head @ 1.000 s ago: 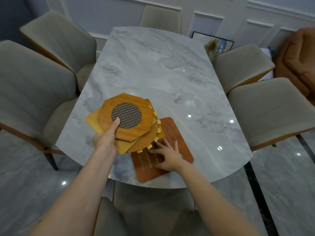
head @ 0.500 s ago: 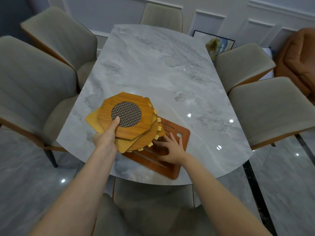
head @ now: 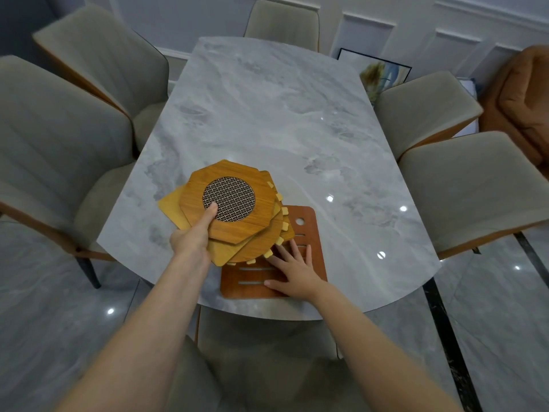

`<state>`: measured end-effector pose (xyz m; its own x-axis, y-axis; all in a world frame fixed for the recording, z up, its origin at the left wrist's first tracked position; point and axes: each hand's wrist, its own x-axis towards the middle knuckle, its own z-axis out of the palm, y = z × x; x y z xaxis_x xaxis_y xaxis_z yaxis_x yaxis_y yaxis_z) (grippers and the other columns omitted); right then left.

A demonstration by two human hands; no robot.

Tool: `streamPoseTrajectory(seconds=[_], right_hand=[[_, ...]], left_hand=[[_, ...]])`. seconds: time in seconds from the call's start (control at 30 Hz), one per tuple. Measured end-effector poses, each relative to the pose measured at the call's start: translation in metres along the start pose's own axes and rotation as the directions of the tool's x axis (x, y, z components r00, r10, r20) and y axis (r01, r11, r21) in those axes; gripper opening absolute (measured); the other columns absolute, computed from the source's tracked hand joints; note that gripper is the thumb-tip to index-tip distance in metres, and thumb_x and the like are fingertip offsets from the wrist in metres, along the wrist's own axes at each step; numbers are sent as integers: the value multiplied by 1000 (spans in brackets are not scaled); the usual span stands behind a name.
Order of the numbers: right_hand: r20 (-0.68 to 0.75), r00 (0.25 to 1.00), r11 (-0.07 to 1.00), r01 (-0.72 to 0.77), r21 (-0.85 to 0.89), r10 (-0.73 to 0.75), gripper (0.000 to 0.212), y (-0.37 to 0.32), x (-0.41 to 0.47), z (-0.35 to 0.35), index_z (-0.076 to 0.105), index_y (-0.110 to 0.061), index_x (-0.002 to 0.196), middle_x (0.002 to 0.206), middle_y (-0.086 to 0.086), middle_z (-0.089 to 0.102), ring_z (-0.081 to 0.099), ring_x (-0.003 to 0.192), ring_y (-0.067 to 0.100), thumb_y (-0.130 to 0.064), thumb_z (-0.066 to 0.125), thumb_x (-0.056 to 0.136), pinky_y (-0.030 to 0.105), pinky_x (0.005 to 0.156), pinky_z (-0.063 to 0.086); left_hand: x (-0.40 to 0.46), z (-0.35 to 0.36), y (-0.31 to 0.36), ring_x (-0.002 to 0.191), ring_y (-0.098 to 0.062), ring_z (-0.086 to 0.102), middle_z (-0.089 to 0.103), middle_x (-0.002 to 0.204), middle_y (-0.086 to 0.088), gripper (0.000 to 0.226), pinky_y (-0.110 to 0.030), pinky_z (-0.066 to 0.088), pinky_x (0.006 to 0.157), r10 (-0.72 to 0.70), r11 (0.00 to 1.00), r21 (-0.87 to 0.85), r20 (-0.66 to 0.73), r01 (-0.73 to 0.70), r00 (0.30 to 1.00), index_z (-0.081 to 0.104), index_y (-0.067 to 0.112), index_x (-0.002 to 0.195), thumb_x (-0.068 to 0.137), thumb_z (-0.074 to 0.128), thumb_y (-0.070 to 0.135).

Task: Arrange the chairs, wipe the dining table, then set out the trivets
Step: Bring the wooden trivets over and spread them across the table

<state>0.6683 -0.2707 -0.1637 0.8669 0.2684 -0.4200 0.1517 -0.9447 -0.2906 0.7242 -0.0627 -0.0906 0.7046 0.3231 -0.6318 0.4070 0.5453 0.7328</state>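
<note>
My left hand (head: 193, 237) grips a fanned stack of wooden trivets (head: 237, 221) above the near part of the grey marble dining table (head: 267, 114); the thumb lies on the top octagonal one, at the edge of its round mesh centre. A reddish-brown rectangular slotted trivet (head: 306, 224) lies flat on the table near the front edge, its hole end pointing away from me. My right hand (head: 294, 272) rests on it with straight, spread fingers. The stack hides part of this trivet.
Beige upholstered chairs ring the table: two at the left (head: 59, 150), two at the right (head: 469, 188), one at the far end (head: 282, 22), one under the near edge (head: 261, 352). A framed picture (head: 377, 72) leans on the wall. A brown cushion (head: 523, 96) sits far right.
My right hand has turned the reddish-brown trivet on the table from a slant to nearly square with the front edge. The left hand kept the stack almost still.
</note>
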Motion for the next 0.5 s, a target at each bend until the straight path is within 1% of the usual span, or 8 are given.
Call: streamPoseTrajectory(seconds=[0.03, 0.1, 0.13, 0.2, 0.33, 0.43, 0.5], right_hand=[[-31, 999, 999, -29, 27, 30, 67, -5, -1, 7, 6, -45, 149, 160, -3, -16, -30, 141, 26, -64, 35, 92, 55, 108, -26], [-103, 992, 997, -71, 16, 72, 69, -11, -4, 22, 2, -47, 148, 159, -4, -19, -31, 141, 25, -72, 20, 87, 54, 109, -26], [-133, 988, 996, -84, 3, 83, 70, -12, -5, 26, 1, -48, 148, 159, -5, -20, -31, 141, 24, -74, 13, 84, 53, 109, -27], [-161, 981, 994, -108, 8, 108, 74, -12, -5, 29, 0, -48, 148, 159, -5, -18, -30, 142, 23, -76, 5, 79, 52, 109, -27], [-186, 970, 987, -156, 23, 158, 76, -12, 0, 26, 1, -47, 148, 160, -4, -15, -29, 142, 25, -75, 2, 78, 51, 106, -28], [-189, 971, 989, -147, 21, 148, 74, -12, 1, 27, 0, -47, 148, 160, -3, -15, -30, 141, 25, -75, 2, 79, 51, 106, -28], [-185, 973, 990, -136, 22, 138, 75, -10, 1, 26, 1, -47, 148, 160, -3, -15, -30, 141, 24, -75, 3, 79, 51, 107, -28]], left_hand=[[0, 0, 0, 92, -24, 68, 68, 107, -11, 54, -44, 57, 82, -1, 1000, 2, -1, 1, 1000, 61, 10, 103, 60, 90, 24], [0, 1, -1, 93, -24, 68, 68, 108, -11, 54, -42, 57, 81, 3, 1000, -5, -6, -3, 1000, 61, 9, 105, 62, 89, 22], [0, 1, -1, 94, -24, 67, 67, 109, -11, 55, -42, 57, 82, 1, 1000, -1, -13, -1, 1000, 60, 8, 107, 62, 89, 22], [-1, 2, -1, 97, -25, 66, 67, 111, -11, 62, -44, 56, 84, -10, 1000, 8, -24, 10, 1000, 59, 7, 113, 61, 89, 23], [-4, 4, -3, 99, -25, 65, 66, 113, -12, 63, -38, 56, 82, -7, 1000, 25, -46, 8, 999, 58, 4, 115, 63, 88, 23], [-5, 3, -2, 100, -25, 64, 64, 114, -11, 65, -34, 54, 76, 0, 999, 46, -53, 3, 999, 57, 5, 117, 63, 88, 25], [-5, 3, -2, 101, -25, 64, 64, 115, -11, 64, -34, 54, 77, -4, 999, 45, -56, 7, 998, 57, 5, 117, 64, 88, 25]])
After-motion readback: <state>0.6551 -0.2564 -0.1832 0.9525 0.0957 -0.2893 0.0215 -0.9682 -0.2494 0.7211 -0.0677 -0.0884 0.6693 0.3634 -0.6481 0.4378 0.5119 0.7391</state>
